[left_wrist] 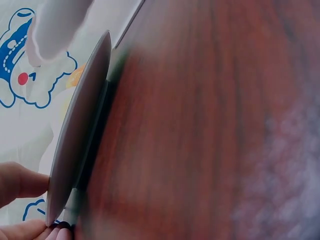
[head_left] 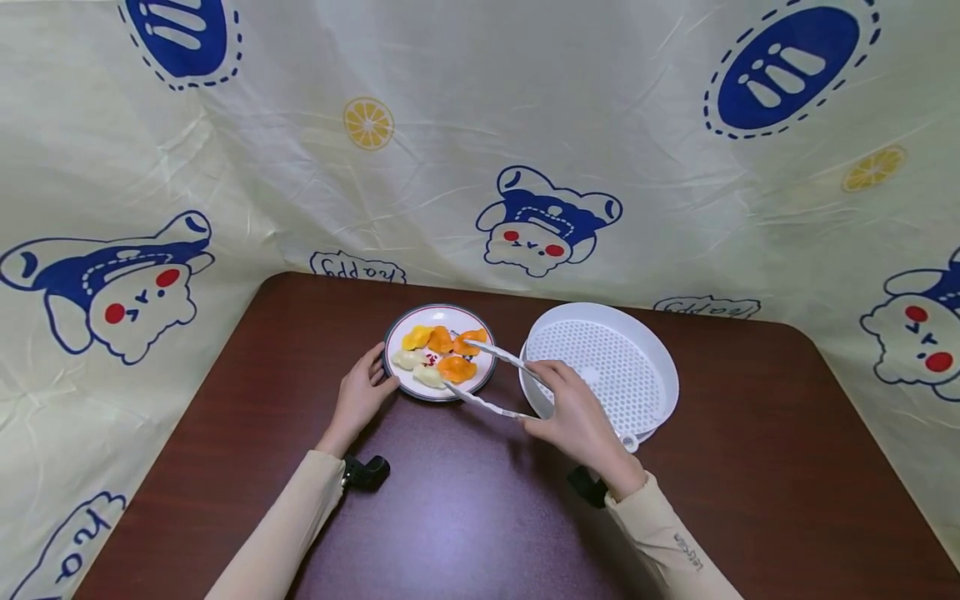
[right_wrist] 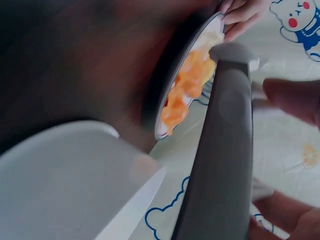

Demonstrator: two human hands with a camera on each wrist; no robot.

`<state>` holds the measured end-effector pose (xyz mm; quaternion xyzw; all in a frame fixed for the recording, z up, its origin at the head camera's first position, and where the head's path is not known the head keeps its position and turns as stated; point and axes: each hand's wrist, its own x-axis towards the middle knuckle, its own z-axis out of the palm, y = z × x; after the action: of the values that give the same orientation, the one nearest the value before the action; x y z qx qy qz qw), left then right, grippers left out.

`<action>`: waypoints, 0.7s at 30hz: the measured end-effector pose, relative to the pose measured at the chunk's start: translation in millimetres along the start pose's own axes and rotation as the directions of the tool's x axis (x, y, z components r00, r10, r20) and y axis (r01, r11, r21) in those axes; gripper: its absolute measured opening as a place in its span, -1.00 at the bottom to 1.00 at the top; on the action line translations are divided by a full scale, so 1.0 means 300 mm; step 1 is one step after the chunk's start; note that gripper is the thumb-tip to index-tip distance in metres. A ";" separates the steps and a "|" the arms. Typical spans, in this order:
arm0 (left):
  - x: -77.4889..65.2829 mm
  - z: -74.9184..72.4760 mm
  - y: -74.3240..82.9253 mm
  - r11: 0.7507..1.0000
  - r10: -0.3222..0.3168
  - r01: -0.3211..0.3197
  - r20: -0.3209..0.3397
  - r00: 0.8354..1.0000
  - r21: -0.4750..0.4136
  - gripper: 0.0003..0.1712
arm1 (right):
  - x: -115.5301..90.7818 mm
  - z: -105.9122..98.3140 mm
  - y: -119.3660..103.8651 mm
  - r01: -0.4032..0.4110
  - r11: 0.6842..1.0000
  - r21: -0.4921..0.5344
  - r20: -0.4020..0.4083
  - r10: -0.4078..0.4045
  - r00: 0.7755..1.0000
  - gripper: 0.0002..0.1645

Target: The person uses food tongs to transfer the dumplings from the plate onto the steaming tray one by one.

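A round plate (head_left: 448,317) with a dark rim bears several toy-like dumplings, orange (head_left: 457,369), yellow (head_left: 416,337) and whitish (head_left: 408,359). At the plate's left edge my left hand (head_left: 360,400) pinches the rim between thumb and fingers, as the left wrist view also shows. My right hand (head_left: 573,412) grips white tongs (head_left: 483,404) with wavy arms, spread apart. One tong tip is at the right orange dumpling (head_left: 471,342), the other beside the front whitish dumpling (head_left: 429,377). Whether the tips touch them I cannot tell. Nothing is clamped between the tongs.
Just right of the plate stands a round white basket (head_left: 600,358) with a perforated bottom and a small looped tab (head_left: 628,442), partly behind my right hand. The dark wooden table (head_left: 450,517) meets a printed curtain (head_left: 435,200) at its back edge.
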<state>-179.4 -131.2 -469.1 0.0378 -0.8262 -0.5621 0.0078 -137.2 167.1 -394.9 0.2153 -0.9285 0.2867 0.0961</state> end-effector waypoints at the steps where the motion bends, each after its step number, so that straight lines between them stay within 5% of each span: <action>1: -0.001 0.001 0.000 1.000 0.001 -0.001 0.000 1.000 -0.004 -0.22 | 0.009 0.000 0.007 0.007 1.000 -0.001 0.015 -0.006 1.000 -0.16; 21: -0.007 0.001 0.001 0.999 -0.006 0.006 -0.001 1.000 -0.032 -0.22 | 0.120 -0.007 0.057 0.056 0.996 -0.075 0.213 -0.039 0.976 -0.32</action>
<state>-177.4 -130.7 -468.7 0.0404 -0.8170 -0.5752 0.0070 -176.8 168.6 -390.6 0.2627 -0.9389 0.2222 0.0120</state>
